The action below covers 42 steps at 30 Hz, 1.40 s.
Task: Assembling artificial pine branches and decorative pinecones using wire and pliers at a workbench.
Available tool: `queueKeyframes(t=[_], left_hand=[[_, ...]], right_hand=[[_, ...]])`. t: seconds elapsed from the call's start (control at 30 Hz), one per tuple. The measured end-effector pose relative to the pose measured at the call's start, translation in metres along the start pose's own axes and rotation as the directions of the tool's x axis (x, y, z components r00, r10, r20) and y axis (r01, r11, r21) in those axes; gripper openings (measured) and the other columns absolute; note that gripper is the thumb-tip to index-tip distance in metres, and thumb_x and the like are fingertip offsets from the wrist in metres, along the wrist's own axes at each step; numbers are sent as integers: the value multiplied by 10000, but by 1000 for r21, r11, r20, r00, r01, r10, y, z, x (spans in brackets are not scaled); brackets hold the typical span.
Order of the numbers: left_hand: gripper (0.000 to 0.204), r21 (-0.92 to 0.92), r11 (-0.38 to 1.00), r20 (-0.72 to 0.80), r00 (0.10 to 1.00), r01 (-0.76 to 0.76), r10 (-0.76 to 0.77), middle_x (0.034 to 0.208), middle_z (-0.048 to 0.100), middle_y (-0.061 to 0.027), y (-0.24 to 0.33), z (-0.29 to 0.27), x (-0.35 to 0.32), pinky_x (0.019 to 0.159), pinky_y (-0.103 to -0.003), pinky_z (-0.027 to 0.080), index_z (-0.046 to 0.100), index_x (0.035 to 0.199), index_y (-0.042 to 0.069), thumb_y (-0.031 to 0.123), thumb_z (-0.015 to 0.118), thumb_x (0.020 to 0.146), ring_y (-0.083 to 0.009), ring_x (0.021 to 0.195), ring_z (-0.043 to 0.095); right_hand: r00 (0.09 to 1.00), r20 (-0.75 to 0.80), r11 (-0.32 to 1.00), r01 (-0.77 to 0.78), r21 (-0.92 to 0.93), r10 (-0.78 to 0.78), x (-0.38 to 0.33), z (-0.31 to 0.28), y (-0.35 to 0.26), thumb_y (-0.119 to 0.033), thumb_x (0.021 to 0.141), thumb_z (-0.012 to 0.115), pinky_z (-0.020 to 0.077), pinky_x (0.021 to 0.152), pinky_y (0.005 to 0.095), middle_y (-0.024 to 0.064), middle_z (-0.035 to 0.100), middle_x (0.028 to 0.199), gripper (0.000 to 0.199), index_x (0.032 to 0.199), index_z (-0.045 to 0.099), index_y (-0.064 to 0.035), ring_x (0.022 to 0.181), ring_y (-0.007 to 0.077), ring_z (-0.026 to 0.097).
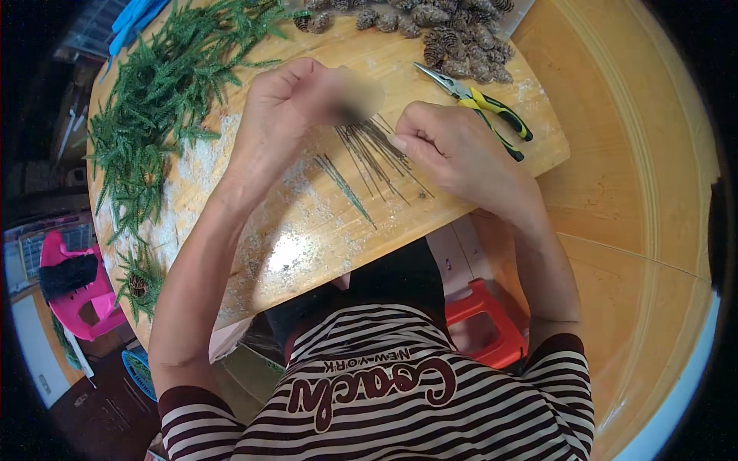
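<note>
My left hand is raised over the wooden table with its fingers curled in. A blurred patch covers its fingertips and whatever they hold. My right hand is closed, thumb against the bent fingers, just right of a bundle of thin dark wires. What it grips, if anything, is too small to make out. The wires fan out on the tabletop between my hands, their upper ends behind the blur. Beside them lie a few green-tinged wires. Needle-nose pliers with yellow and black handles rest open beyond my right hand.
Green artificial fir sprigs are heaped along the table's left side. Pine cones pile up at the far right. One sprig with a pine cone sits at the left edge. White flakes dust the wooden table. A red stool stands below.
</note>
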<state>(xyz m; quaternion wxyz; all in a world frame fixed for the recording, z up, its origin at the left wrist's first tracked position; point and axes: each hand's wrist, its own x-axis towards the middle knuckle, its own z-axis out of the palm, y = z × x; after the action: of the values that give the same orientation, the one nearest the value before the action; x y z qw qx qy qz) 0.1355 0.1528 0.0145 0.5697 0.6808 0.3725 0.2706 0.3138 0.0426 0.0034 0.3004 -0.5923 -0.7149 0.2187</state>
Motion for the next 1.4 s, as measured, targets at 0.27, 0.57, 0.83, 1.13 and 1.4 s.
queueKeyframes(t=[0.27,0.57,0.83,1.13,1.4], left_hand=[[243,-38,999,-80,997,21,-24,598,484,31,-7,-31,11,542,-190,343,584,744,55,242,599,898,-46,569,432],[289,90,980,-84,979,-180,188,623,492,35,1,-13,4,523,-185,320,590,780,44,307,596,899,-37,582,430],[248,112,982,28,988,-154,152,650,520,15,3,2,20,560,-211,374,612,846,26,264,578,905,-59,615,476],[168,778,349,234,757,-522,610,797,597,-209,16,21,97,718,-398,477,594,927,32,145,578,803,-330,824,602],[237,979,124,152,986,-159,61,957,606,-215,26,40,114,762,-422,490,597,1015,66,184,575,810,-346,906,607]], right_hand=[[996,22,969,-89,233,86,-9,-1,0,-76,831,592,418,565,308,73,528,664,127,907,555,18,585,193,503],[962,-233,989,149,17,-141,1,9,0,-110,873,580,463,606,262,94,578,801,230,1062,539,16,732,158,583],[984,-129,950,-79,301,122,7,9,1,-98,893,553,434,587,210,44,579,699,132,963,563,14,640,79,544],[957,-173,845,-111,523,233,-24,7,5,-43,903,519,402,575,186,-10,535,689,63,875,550,5,621,42,493],[957,-183,834,-92,544,225,-41,2,-3,-39,906,518,408,592,184,-7,527,713,56,882,542,6,643,40,495]])
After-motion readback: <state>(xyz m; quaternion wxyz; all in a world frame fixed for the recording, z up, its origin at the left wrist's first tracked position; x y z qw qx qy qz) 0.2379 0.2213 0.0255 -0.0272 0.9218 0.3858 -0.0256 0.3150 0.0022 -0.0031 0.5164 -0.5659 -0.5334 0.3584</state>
